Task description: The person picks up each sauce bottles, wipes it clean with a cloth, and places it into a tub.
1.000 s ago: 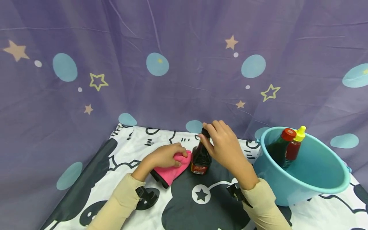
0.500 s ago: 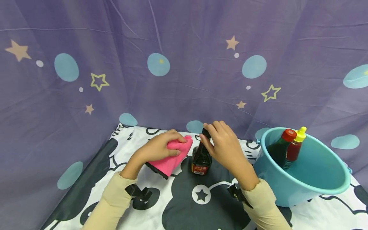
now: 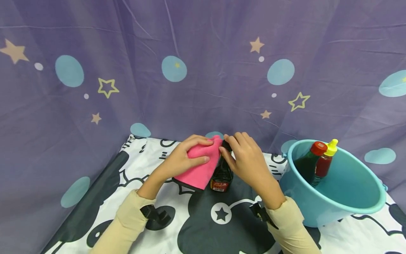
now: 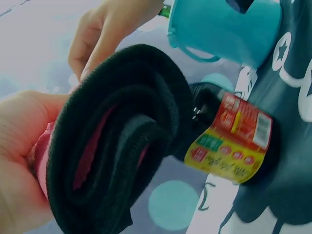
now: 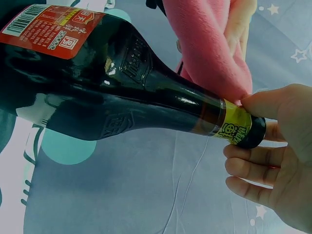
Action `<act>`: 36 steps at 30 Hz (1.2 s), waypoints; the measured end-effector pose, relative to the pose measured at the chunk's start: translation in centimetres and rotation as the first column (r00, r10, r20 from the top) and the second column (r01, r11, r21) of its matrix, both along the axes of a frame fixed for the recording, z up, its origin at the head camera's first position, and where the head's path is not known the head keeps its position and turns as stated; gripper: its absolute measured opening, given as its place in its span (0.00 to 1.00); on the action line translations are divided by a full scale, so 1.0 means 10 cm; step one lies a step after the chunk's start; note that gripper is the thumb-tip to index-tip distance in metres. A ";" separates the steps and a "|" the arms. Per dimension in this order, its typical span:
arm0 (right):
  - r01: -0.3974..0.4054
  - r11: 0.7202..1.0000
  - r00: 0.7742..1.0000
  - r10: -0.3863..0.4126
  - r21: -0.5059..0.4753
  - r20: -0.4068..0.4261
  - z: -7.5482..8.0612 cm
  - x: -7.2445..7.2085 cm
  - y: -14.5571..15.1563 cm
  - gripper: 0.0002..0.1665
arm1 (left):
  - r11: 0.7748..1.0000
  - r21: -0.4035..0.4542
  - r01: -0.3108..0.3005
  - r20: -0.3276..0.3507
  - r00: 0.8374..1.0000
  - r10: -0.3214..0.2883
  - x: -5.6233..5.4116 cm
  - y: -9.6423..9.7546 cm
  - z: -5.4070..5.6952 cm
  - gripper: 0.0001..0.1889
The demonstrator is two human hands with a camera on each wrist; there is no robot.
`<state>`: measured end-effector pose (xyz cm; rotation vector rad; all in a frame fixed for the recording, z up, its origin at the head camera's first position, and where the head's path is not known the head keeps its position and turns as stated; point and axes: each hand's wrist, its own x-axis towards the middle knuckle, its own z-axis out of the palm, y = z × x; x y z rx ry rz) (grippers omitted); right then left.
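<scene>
A folded pink cloth (image 3: 201, 171) with a dark edge is gripped by my left hand (image 3: 182, 155), thumb in front and fingers behind. Its layered dark edge (image 4: 117, 126) fills much of the left wrist view. Just right of it a dark sauce bottle (image 3: 222, 173) stands upright on the patterned cover, with a red and yellow label (image 4: 234, 136). My right hand (image 3: 248, 162) pinches the bottle's black cap (image 5: 256, 132) between thumb and fingers. In the right wrist view the pink cloth (image 5: 209, 44) touches or nearly touches the bottle's neck near the right thumb.
A light blue bucket (image 3: 330, 208) stands at the right, holding a red-capped dark bottle (image 3: 312, 158) and a red bottle with a yellow nozzle (image 3: 326, 162). Behind the black and white patterned cover (image 3: 146, 243) hangs a purple curtain (image 3: 203, 95).
My left hand has lifted the pink cloth off the surface and brought it up and rightward against the bottle's upper part. My right hand stays on the cap; the bottle has not moved.
</scene>
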<state>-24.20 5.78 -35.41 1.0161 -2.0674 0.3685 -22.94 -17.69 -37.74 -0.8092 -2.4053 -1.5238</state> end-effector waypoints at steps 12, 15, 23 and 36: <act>0.031 0.999 0.999 -0.031 0.030 -0.010 0.02 0.02 -0.02 0.17 | 0.999 0.037 0.009 -0.014 1.000 -0.008 0.01 0.12 -0.05 0.22; 0.039 0.999 0.999 -0.038 0.036 -0.010 0.02 0.03 -0.02 0.17 | 1.000 0.018 0.006 -0.019 1.000 -0.005 0.02 0.12 -0.05 0.22; 0.035 0.999 0.999 -0.035 0.026 -0.012 0.01 0.03 -0.03 0.16 | 0.998 -0.057 -0.012 -0.063 0.998 0.008 0.05 0.11 -0.02 0.20; 0.027 0.999 0.999 -0.027 0.023 -0.021 0.00 0.03 -0.03 0.18 | 0.963 -0.253 -0.087 -0.141 0.989 0.053 0.10 0.11 0.00 0.16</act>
